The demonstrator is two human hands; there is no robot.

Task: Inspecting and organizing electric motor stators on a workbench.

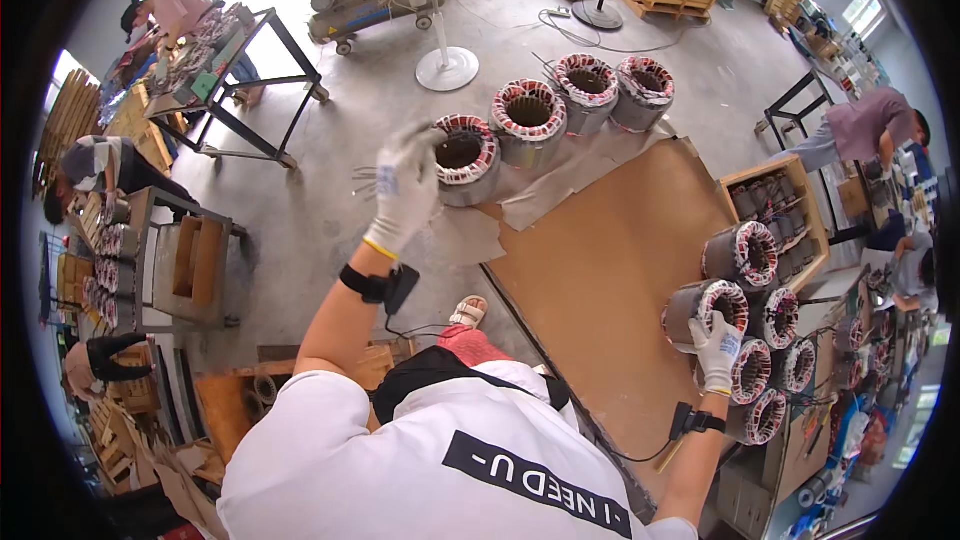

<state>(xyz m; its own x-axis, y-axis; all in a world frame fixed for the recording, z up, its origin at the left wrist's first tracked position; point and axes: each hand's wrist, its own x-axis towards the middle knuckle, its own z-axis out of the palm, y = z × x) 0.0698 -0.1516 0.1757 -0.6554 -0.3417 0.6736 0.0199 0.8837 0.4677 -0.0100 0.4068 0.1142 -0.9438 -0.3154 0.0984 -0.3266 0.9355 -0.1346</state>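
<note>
My gloved left hand (405, 190) is raised beside the nearest motor stator (468, 176) of a row on the floor. Its fingers are blurred near that stator's rim, and several thin wires (364, 180) stick out to the left from behind the glove. I cannot make out whether it grips them. On the right, my gloved right hand (716, 352) is closed on the rim of another stator (690, 315), its fingertips reaching toward the bore. That stator lies tilted on its side, with red and white windings around a grey core.
A brown sheet (610, 240) spreads between the stators. More stators (752, 372) cluster at the right, near a wooden crate (735, 185). A standing fan (447, 68), cables and a wheeled table (215, 105) stand farther off. Other people work at both sides.
</note>
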